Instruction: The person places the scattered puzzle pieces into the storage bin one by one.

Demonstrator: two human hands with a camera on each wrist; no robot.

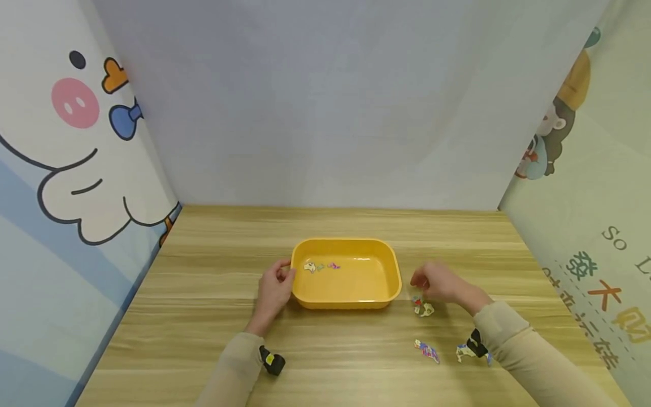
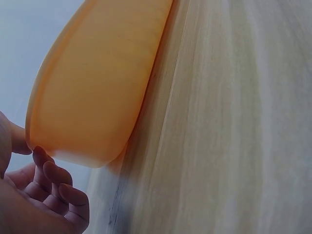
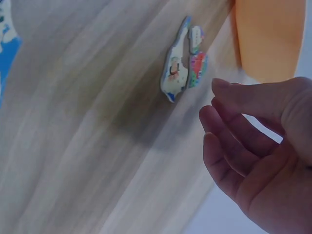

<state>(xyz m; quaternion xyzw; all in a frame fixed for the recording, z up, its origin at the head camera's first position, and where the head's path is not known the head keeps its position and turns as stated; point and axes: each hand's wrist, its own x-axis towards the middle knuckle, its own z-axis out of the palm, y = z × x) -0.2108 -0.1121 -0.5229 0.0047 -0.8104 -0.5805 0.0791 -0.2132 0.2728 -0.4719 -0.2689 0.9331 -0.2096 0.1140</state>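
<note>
A yellow plastic tub (image 1: 363, 280) stands on the wooden table. My left hand (image 1: 274, 291) grips its left end, thumb at the rim and fingertips against the outer wall (image 2: 97, 87). Inside the tub, near its left end, lie a cream flat piece (image 1: 309, 267) and a small pink piece (image 1: 334, 265). To the right of the tub, my right hand (image 1: 442, 281) hovers with loosely bent fingers, thumb and index tips close together and nothing visible between them. Just below it on the table lie a long cream-and-blue piece (image 3: 174, 70) and a red patterned piece (image 3: 198, 66).
Closer to me on the right lie a purple-and-blue piece (image 1: 427, 350) and a cream-and-blue piece (image 1: 464, 351), the latter partly hidden by the black right wrist camera (image 1: 477, 342). A grey wall (image 1: 330, 113) rises behind the table; printed cloths hang at both sides.
</note>
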